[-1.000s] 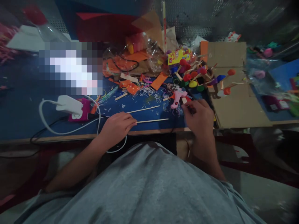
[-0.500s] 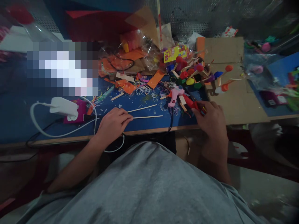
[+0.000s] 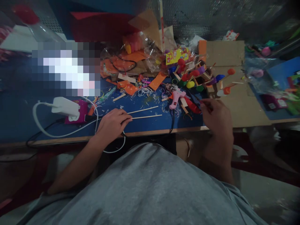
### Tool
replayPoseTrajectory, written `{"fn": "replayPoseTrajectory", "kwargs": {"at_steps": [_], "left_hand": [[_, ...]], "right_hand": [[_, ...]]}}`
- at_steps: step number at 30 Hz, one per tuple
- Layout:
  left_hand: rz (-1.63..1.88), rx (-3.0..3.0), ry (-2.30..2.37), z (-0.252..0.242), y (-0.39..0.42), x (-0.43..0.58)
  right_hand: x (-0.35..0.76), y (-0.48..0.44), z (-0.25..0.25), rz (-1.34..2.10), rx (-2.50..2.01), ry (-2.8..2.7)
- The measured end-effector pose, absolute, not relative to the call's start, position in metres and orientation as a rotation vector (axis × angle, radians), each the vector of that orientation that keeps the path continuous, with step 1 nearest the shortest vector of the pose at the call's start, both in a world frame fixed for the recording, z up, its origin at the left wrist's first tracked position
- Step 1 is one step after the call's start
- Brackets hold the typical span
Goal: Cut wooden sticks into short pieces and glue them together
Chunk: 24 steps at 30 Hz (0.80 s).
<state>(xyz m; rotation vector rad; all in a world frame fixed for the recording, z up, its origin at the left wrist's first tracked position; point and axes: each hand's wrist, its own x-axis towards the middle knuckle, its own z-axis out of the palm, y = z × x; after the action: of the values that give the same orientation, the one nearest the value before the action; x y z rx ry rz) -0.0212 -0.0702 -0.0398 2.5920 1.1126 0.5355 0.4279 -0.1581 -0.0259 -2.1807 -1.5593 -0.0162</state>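
My left hand [image 3: 113, 123] is closed at the table's front edge. From its fingers two thin wooden sticks, a lower stick [image 3: 147, 117] and an upper stick [image 3: 144, 109], reach out to the right over the blue tabletop. On the right, my right hand [image 3: 217, 115] has its thumb and fingers pinched together, with a thin dark thing at the fingertips that I cannot make out. Just left of it lies a red object [image 3: 194, 107]. Beside that is a pink glue gun [image 3: 177, 98] with its black cord hanging over the edge.
Colourful clay-topped stick pieces [image 3: 190, 84] crowd the cardboard [image 3: 241, 106]. Orange paper scraps [image 3: 157, 80], rubber bands and shavings litter the blue table [image 3: 107, 107]. A white charger [image 3: 65, 106] sits in a magenta power block [image 3: 82, 107], with cables looping near my left hand.
My right hand has drawn slightly right, away from the red object, which stays on the table. My left hand keeps its hold on the sticks, nearly still.
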Motion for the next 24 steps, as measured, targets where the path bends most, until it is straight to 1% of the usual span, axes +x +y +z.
{"fn": "replayPoseTrajectory", "kwargs": {"at_steps": [10, 17, 24], "left_hand": [[0.61, 2.615, 1.21, -0.045, -0.058, -0.035], [0.621, 2.623, 1.156, -0.041, -0.061, -0.031], [0.584, 2.623, 1.122, -0.037, -0.064, -0.027]], "right_hand": [[0.413, -0.158, -0.038, -0.042, -2.109, -1.782], [0.414, -0.141, -0.047, -0.128, -2.158, -1.767], [0.402, -0.129, -0.034, -0.128, -2.184, -1.824]]}}
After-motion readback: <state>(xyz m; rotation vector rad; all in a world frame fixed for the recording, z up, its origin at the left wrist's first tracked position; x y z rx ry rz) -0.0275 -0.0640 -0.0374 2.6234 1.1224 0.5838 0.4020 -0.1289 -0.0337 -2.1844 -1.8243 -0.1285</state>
